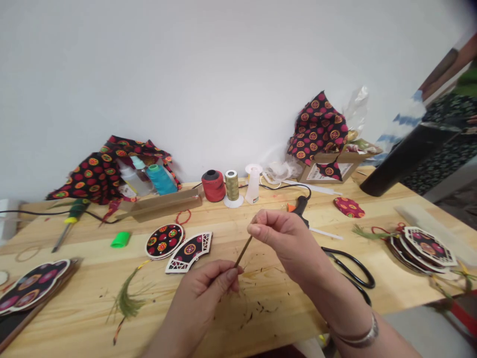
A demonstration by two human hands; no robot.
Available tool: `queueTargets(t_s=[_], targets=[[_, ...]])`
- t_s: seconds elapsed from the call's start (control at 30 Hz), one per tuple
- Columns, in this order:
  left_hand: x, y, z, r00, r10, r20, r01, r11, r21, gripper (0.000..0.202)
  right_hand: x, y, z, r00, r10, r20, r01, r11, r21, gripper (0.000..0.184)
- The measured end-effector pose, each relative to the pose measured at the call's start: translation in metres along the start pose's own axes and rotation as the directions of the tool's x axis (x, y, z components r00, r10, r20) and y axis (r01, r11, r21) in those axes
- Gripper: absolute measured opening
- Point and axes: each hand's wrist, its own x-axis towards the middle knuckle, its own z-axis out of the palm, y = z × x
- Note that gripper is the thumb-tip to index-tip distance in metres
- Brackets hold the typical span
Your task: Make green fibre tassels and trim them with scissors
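Observation:
An olive bundle of thread [244,251] runs taut and slanted between my two hands over the wooden table. My left hand [208,286] pinches its lower end between thumb and fingers. Higher and to the right, my right hand [278,231] grips the upper end in closed fingertips. Left of my hands lie a fan-shaped framed ornament [189,252] and a round ornament [164,241] with an olive tassel [128,298]. Black-handled scissors [352,268] lie partly hidden by my right forearm. Dark thread scraps are scattered below my hands.
Along the wall stand a red thread spool [213,186], an olive spool [231,186], patterned cloth [318,127] and a cardboard box [328,166]. A glue gun [301,208] sits behind my right hand. Stacked ornaments [423,251] lie right. Another person [452,124] stands beyond the table's right end.

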Motion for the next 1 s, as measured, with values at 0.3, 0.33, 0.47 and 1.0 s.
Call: queueTargets(t_s=[0.3, 0.33, 0.47, 1.0], targets=[[-0.006, -0.003, -0.017, 0.897, 0.333, -0.29, -0.218, 0.905, 0.364, 0.041, 0.004, -0.01, -0.008, 0.997, -0.061, -0.056, 0.059, 0.998, -0.032, 0.022], [-0.01, 0.001, -0.019, 0.852, 0.394, -0.345, -0.246, 0.883, 0.4, 0.036, 0.004, -0.009, -0.008, 0.997, -0.061, -0.054, 0.059, 0.997, -0.047, 0.022], [-0.024, 0.022, -0.016, 0.898, 0.266, -0.352, -0.208, 0.959, 0.192, 0.01, 0.006, -0.003, -0.004, 0.997, -0.063, -0.047, 0.058, 0.993, -0.1, 0.021], [-0.017, 0.004, 0.004, 0.855, -0.343, 0.389, 0.512, 0.438, -0.739, 0.019, -0.042, 0.02, 0.023, 0.872, -0.441, 0.21, 0.482, 0.708, -0.515, 0.017]])
